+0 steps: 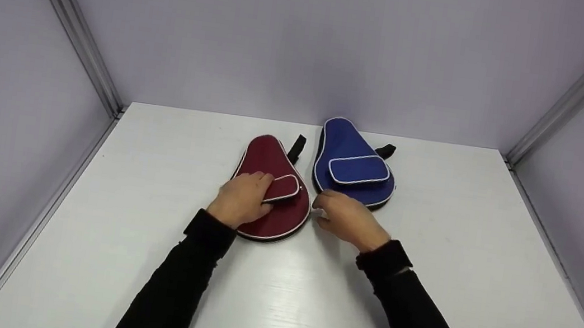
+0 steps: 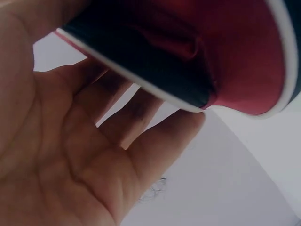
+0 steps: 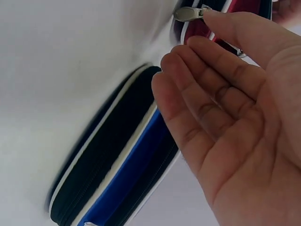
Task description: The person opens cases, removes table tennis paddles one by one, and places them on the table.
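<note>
A maroon table tennis paddle case with white piping lies on the white table, a raised pocket on its face. My left hand holds that pocket by its left part, thumb on one side and fingers on the other; the left wrist view shows the pocket's edge between them. Beside the maroon case's right edge is my right hand, its fingers loosely bent. In the right wrist view the thumb tip is by a metal zipper pull; whether it touches cannot be told. A blue paddle case lies just beyond the right hand.
Short black straps stick out from behind both cases. Pale panels stand at the back and sides, with grey metal rails along the corners. The white tabletop stretches toward the front.
</note>
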Motion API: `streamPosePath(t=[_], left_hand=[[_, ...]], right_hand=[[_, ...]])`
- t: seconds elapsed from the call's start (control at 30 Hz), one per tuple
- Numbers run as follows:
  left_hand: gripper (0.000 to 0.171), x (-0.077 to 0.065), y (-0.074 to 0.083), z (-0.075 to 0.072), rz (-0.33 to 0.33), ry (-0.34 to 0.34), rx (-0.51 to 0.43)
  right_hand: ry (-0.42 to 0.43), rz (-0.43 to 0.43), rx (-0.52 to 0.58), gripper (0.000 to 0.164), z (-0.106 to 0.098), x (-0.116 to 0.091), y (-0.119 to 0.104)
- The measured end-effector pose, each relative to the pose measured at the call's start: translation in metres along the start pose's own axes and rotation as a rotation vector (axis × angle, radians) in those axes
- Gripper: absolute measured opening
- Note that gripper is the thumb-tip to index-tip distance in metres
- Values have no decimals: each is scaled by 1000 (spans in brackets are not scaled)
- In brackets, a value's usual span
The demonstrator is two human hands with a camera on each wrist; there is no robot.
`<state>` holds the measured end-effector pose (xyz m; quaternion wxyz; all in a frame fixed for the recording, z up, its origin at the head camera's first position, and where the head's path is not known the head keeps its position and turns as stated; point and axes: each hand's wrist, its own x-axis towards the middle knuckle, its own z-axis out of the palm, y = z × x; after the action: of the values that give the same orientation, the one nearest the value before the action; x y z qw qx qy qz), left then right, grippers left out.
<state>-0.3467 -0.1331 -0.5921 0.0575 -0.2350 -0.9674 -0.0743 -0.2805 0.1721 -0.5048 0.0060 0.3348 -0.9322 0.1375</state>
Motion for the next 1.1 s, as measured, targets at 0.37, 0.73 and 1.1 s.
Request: streamPosePath(t=[0.37,0.73,1.1], left_hand=[[74,-46,82,-132,-116,-184,-142],[74,-38,76,-127,-10,-227,-160],[63,-32,93,-108,-104,-79,-2]], right_hand=[[53,-31,22,18,23,6,7],[-29,63,56,14,4,0,-7],[71,107,-4,14,47,12,38]])
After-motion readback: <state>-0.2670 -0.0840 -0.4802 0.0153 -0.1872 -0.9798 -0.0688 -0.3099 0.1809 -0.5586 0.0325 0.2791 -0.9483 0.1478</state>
